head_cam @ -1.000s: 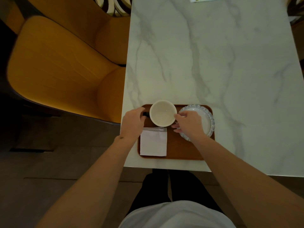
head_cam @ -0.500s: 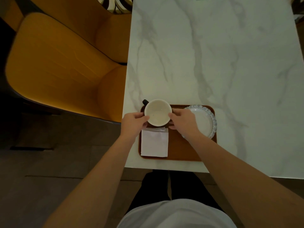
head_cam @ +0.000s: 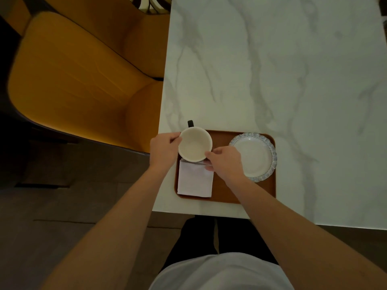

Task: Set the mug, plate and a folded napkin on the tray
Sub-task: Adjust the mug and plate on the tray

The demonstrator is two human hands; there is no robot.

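Note:
A brown tray [head_cam: 222,191] lies at the near left corner of the marble table. A white mug [head_cam: 194,144] with a dark handle pointing away sits at the tray's far left corner, its handle past the tray's edge. My left hand [head_cam: 164,150] grips the mug's left side and my right hand [head_cam: 226,162] holds its near right rim. A white folded napkin [head_cam: 194,181] lies just below the mug on the tray. A white plate [head_cam: 254,156] with a frilled bluish rim rests on the tray's right half, partly hidden by my right wrist.
The marble table [head_cam: 272,70] stretches away beyond the tray. An orange upholstered chair [head_cam: 83,80] stands left of the table, close to its edge. Dark floor lies below it.
The mug has turned so its handle swung from the left side to the far side. Both hands shifted around its rim with it.

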